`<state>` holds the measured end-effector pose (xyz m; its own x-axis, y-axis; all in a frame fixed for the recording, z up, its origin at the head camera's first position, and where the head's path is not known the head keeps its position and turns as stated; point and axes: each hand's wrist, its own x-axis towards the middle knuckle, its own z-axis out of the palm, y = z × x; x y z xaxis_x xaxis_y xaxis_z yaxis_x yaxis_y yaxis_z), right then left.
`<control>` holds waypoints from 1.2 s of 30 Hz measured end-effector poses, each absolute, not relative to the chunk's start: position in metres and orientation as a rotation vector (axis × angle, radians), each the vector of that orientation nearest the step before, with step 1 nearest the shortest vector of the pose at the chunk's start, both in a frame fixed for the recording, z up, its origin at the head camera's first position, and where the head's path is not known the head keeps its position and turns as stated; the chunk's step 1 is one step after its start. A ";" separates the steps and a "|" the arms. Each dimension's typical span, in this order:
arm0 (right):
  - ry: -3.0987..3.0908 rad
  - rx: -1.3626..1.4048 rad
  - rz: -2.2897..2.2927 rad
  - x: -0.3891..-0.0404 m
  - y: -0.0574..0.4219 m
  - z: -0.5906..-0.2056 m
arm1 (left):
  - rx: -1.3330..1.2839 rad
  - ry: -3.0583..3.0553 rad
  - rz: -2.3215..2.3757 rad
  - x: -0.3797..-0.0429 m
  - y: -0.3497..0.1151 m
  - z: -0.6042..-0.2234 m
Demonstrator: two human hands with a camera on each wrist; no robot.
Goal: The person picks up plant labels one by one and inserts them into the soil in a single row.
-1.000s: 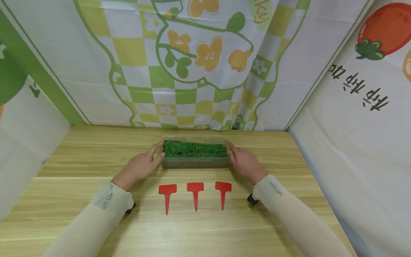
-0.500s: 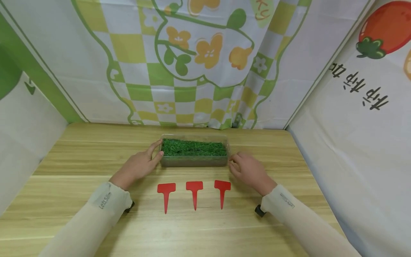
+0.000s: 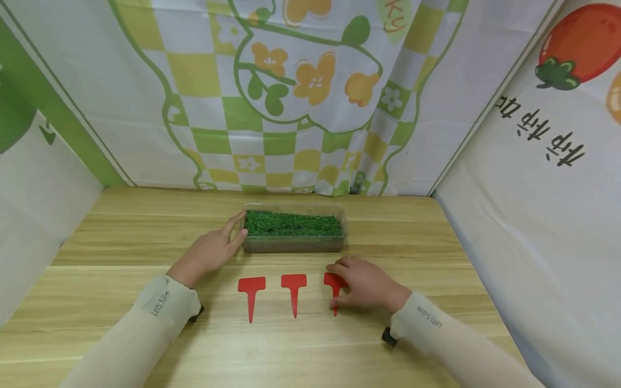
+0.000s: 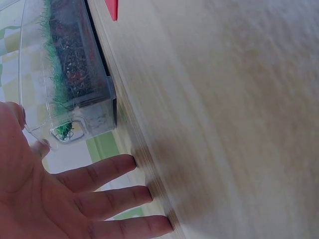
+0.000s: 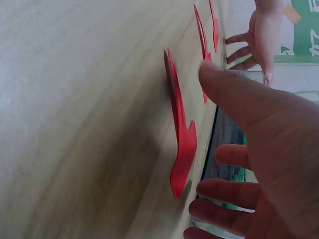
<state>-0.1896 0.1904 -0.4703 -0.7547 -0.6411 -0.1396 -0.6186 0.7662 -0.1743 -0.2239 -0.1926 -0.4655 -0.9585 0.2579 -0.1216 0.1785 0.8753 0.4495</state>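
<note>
Currently, right hand [image 3: 367, 283] poised over nearest red tag [image 5: 185, 149], thumb and fingers parted around it, nothing gripped. Tag lies on desk [image 3: 296, 350]. Being thin, it could slip from fingertips or skid left into middle tag [image 3: 293, 281]. Left hand [image 3: 208, 250] spread, thumb and forefinger at end of clear grass-filled box [image 3: 291, 246]; careless push could slide box rightward.

Sleeved arms [image 3: 446, 339] outstretched, left grip [image 3: 211, 251] fanned, right grip [image 3: 367, 284] loosely curved, thumb [image 5: 237, 94] well apart.
</note>
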 end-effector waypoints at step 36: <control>2.793 -1.019 -0.084 -0.182 0.179 -0.476 | 0.327 2.859 0.642 -0.223 -0.191 -0.465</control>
